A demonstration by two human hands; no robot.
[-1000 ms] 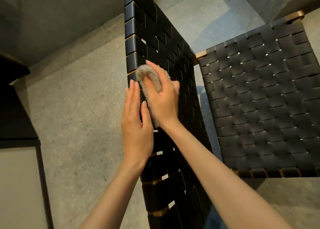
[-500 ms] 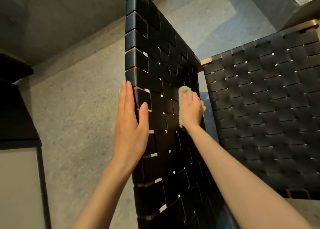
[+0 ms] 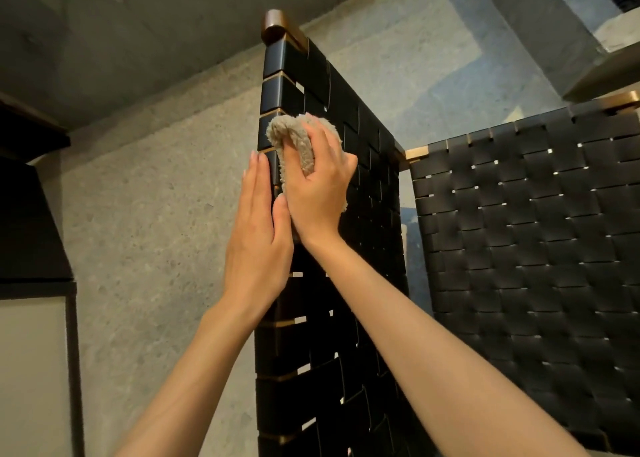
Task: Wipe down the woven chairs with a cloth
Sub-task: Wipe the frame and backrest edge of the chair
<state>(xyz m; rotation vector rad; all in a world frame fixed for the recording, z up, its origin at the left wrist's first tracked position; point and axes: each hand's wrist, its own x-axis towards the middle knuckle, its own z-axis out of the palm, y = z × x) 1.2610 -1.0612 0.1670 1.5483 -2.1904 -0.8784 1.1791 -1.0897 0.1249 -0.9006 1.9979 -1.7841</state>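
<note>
Cloth point(image 3: 294, 138) on the chair back point(image 3: 311, 352)'s edge
Right grip point(image 3: 318, 186) bunches it; left grip point(image 3: 258, 235), fingers straight, lies flat on that edge, open floor point(image 3: 156, 214) beside.

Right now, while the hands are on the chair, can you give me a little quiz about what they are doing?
1. True or false: the left hand grips the fluffy beige cloth.
2. On the near black woven-strap chair panel, the cloth presses: A, the upper part by the side edge; B, the bottom corner; C, nowhere, it hangs free.
3. Fill in: the left hand's fingers are ___, laid along the panel's edge.
Key: 1 false, the right hand grips it. 2 A. 3 straight.
</note>
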